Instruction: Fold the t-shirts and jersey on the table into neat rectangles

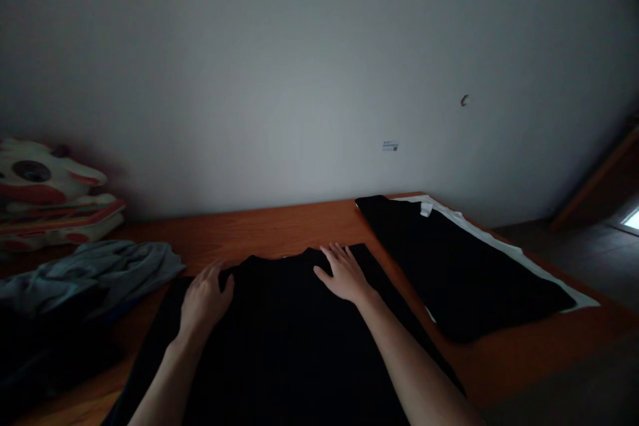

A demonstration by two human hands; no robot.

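Observation:
A black shirt (pixel 289 333) lies spread on the wooden table, its neckline toward the wall and its lower part running out of view at the bottom. My left hand (pixel 206 299) rests on the shirt's left shoulder, thumb apart from the other fingers. On the right shoulder, close to the collar, lies my right hand (pixel 343 273), palm down with the fingers spread. Neither hand grips the cloth. Further right, a black garment (pixel 464 266) lies flat on top of a white garment (pixel 582 299), with a small white tag showing near its far edge.
The wooden table (pixel 259 229) meets a pale wall at the back. A rumpled pile of grey clothes (pixel 114 266) and dark cloth lies at the left. Behind it stands a white and red cartoon-animal toy (pixel 50 193). The floor shows past the table's right edge.

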